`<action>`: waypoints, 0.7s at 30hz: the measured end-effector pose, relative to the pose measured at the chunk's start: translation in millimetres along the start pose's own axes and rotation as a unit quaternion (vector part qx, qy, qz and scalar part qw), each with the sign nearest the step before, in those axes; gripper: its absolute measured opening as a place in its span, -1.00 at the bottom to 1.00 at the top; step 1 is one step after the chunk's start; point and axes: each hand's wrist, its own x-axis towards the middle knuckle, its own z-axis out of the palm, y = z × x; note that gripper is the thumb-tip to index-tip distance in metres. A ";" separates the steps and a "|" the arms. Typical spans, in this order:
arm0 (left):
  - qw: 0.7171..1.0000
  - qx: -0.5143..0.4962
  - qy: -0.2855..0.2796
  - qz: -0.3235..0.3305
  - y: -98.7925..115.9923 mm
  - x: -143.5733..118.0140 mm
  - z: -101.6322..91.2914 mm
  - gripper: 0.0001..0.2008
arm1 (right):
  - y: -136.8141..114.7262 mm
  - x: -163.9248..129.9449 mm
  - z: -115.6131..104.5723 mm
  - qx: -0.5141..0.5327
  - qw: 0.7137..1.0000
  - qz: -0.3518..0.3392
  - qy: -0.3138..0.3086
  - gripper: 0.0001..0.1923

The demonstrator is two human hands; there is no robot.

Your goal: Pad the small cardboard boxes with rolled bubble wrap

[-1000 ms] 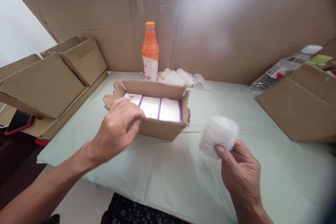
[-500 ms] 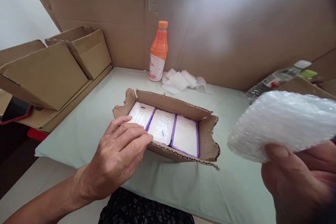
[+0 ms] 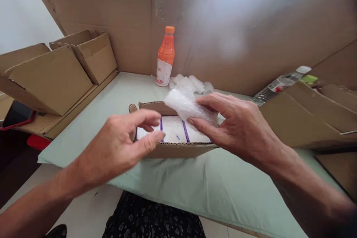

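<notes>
A tall cardboard screen (image 3: 237, 33) walls off the back of your worktop (image 3: 117, 93), which is covered in pale green sheeting. Your right hand (image 3: 240, 130) pinches a wad of bubble wrap (image 3: 185, 105) between thumb and fingertips, holding it just above the far side of the small cardboard box (image 3: 173, 148). Your left hand (image 3: 117, 145) hovers at the box's near left corner, fingers loosely curled and apart, gripping nothing. To seat the padding well, steady that corner with the left hand and lay the wrap flat across the top, not bunched at one end. Inside the box, three white packets (image 3: 173, 133) with purple edges lie side by side, filling its floor. An orange bottle (image 3: 165, 57) stands behind, capped, beside folded white pieces (image 3: 192, 83).
</notes>
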 end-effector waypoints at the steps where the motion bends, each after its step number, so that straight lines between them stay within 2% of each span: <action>1: 0.998 -0.052 -0.009 -0.044 -1.5 6.1 -5.3 -0.68 | -4.7 0.5 3.1 -0.009 1.000 -0.013 0.018 -0.77; 3: 0.984 -0.147 -0.025 -0.098 -5.6 18.8 -9.1 -0.56 | -13.7 2.3 9.3 -0.005 0.998 -0.052 0.030 -0.70; 5: 0.970 -0.210 -0.015 -0.125 -10.2 28.7 -6.2 -0.51 | -20.0 4.4 12.7 0.038 0.996 -0.082 0.019 -0.60; 7: 0.961 -0.244 0.021 -0.129 -14.3 33.2 -1.3 -0.46 | -21.8 5.9 12.4 0.101 0.993 -0.068 0.010 -0.53; 9: 0.959 -0.257 0.040 -0.114 -17.5 33.0 3.1 -0.41 | -19.4 6.9 10.5 0.156 0.988 -0.018 0.001 -0.46; 13: 0.975 -0.220 0.009 -0.044 -24.3 28.6 7.8 -0.40 | -8.6 9.9 12.4 0.247 0.966 0.066 -0.032 -0.44; 17: 0.990 -0.134 0.004 0.038 -33.8 30.7 0.1 -0.42 | 0.4 12.6 19.2 0.326 0.940 0.094 0.044 -0.57; 19: 0.992 -0.109 0.012 0.058 -34.9 34.8 -9.8 -0.47 | 0.5 14.4 19.8 0.301 0.944 0.107 0.081 -0.61; 21: 0.992 -0.115 0.025 0.051 -31.4 40.3 -20.1 -0.49 | -3.8 17.5 17.6 0.248 0.956 0.113 0.105 -0.66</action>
